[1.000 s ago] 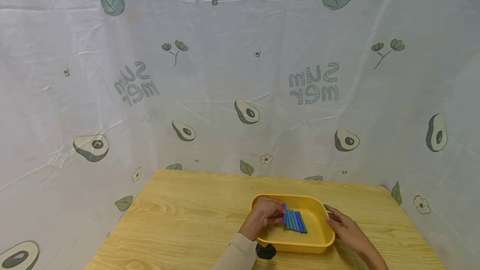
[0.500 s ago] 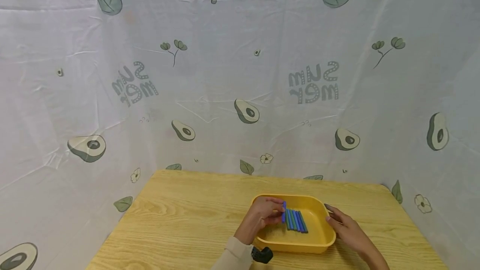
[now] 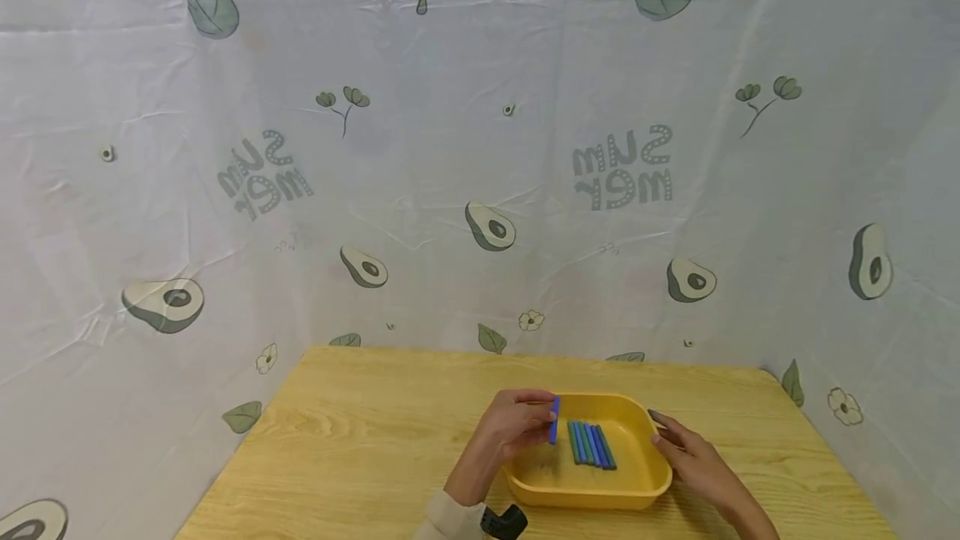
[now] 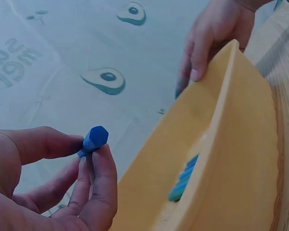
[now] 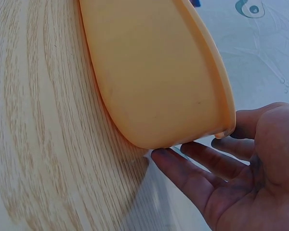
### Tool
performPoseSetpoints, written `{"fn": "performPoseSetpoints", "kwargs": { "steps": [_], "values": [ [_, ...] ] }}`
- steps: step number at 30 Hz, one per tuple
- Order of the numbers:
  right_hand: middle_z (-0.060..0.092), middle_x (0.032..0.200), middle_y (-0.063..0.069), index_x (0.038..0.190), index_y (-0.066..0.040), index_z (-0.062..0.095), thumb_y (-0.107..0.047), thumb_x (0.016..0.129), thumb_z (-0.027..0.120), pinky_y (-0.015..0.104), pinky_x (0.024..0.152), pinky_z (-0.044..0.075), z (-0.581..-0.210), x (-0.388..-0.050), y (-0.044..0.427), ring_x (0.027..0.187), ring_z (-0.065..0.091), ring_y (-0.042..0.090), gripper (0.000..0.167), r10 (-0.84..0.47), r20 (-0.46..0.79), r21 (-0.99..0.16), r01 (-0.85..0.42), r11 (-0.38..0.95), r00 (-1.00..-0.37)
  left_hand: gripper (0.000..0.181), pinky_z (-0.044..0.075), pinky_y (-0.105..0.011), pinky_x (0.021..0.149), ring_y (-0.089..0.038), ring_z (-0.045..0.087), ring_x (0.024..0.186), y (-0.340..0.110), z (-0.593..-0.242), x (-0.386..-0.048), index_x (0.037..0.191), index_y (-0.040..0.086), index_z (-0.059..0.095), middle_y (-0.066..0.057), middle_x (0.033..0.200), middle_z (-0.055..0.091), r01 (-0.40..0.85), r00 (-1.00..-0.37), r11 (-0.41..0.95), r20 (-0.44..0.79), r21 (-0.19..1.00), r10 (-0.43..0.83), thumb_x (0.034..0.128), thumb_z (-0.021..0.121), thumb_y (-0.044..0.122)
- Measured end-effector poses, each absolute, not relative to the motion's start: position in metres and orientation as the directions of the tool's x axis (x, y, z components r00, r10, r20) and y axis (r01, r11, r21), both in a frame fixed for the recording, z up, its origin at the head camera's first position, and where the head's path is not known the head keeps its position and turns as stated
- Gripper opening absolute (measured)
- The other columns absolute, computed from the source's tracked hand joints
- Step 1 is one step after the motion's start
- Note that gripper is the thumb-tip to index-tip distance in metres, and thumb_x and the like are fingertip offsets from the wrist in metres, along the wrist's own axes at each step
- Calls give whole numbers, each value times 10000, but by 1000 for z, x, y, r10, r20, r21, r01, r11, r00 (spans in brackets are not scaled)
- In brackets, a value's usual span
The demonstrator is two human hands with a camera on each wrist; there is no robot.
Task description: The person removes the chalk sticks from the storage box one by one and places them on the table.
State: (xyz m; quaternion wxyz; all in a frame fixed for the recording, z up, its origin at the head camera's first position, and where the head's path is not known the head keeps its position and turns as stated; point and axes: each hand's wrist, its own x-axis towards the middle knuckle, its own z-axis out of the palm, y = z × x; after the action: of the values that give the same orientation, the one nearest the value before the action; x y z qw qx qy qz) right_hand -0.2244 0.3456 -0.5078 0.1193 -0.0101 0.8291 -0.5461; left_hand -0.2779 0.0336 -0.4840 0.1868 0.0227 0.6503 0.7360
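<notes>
Patterned sheet [image 3: 420, 148]: thin, pale and creased, with a soft sheen along its folds; we see avocado halves, leaves and small flowers printed across it.
Left lettering [image 3: 262, 190]: grey, dotted and slanted; we read "summer", broken over two lines in mirror writing.
Table [image 3: 360, 432]: a yellowish top with a wood look, its grain running in long, wavy streaks.
Sleeve [image 3: 450, 517]: cream cloth, ending near the left wrist.
Wristband [image 3: 505, 522]: black and blocky; its details are too small for us to tell.
Left hand [image 3: 516, 419]: reaching up from below, wrist bent toward the right; the thumb and fingertips are drawn together in a pinch, parted only by the blue stick [image 3: 554, 421] they hold.
Stick's shape: slim and straight, with a flat, six-sided end that we see best from the left wrist.
Stick's place: raised in the fingers over the left part of the yellow tray [image 3: 637, 461].
Tray's make: smooth, plastic by its look, a rounded rectangle with a thick lip and plain walls, resting on the table.
Row of sticks [image 3: 591, 445]: blue and green, lying side by side on the tray's floor, their ends slightly staggered.
Right lettering [image 3: 620, 189]: the same mirrored "summer", more level.
Right hand [image 3: 688, 455]: at the tray's right end, thumb over the lip, gently bent fingers against the outer wall, spread only as far as that grip needs.
</notes>
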Motion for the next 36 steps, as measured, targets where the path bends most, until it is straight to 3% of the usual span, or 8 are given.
{"fn": "performPoseSetpoints", "kwargs": {
  "steps": [8, 14, 22, 31, 36],
  "values": [
    [414, 1560, 455, 1659, 108, 208, -222, 1176, 441, 460, 891, 665, -510, -226, 342, 1241, 697, 440, 630, -87, -187, -902, 136, 410, -978, 332, 674, -321, 770, -153, 758, 797, 13, -481, -279, 1287, 3, 754, -209, 1172, 784, -254, -928, -122, -206, 960, 310, 955, 770, 11],
    [403, 1558, 465, 1660, 116, 181, -239, 1179, 433, 456, 884, 665, -511, -225, 343, 1233, 699, 436, 648, -102, -189, -904, 133, 407, -977, 335, 663, -288, 766, -148, 748, 814, -4, -479, -285, 1306, -21, 733, -171, 1145, 782, -230, -937, -136, -182, 964, 298, 972, 749, -4],
    [379, 1559, 481, 1657, 135, 132, -262, 1184, 422, 447, 891, 664, -510, -225, 348, 1245, 689, 446, 682, -165, -184, -916, 108, 387, -969, 385, 676, -376, 860, -196, 788, 913, -29, -481, -289, 1343, -38, 702, -147, 1150, 795, -203, -947, -114, -165, 973, 276, 964, 759, 0],
    [415, 1546, 467, 1655, 124, 177, -264, 1181, 433, 465, 905, 661, -511, -226, 346, 1246, 688, 449, 664, -139, -190, -902, 117, 415, -972, 414, 671, -324, 802, -126, 738, 801, -60, -487, -293, 1376, -83, 660, -63, 1010, 768, -187, -951, -94, -156, 978, 268, 981, 739, 12],
    [415, 1546, 467, 1657, 125, 160, -255, 1184, 420, 468, 926, 655, -509, -225, 348, 1264, 677, 455, 661, -147, -189, -903, 113, 414, -971, 420, 674, -327, 798, -125, 730, 798, -73, -486, -295, 1381, -99, 646, -73, 1020, 755, -173, -955, -86, -146, 981, 257, 982, 731, 0]
  ]
}}
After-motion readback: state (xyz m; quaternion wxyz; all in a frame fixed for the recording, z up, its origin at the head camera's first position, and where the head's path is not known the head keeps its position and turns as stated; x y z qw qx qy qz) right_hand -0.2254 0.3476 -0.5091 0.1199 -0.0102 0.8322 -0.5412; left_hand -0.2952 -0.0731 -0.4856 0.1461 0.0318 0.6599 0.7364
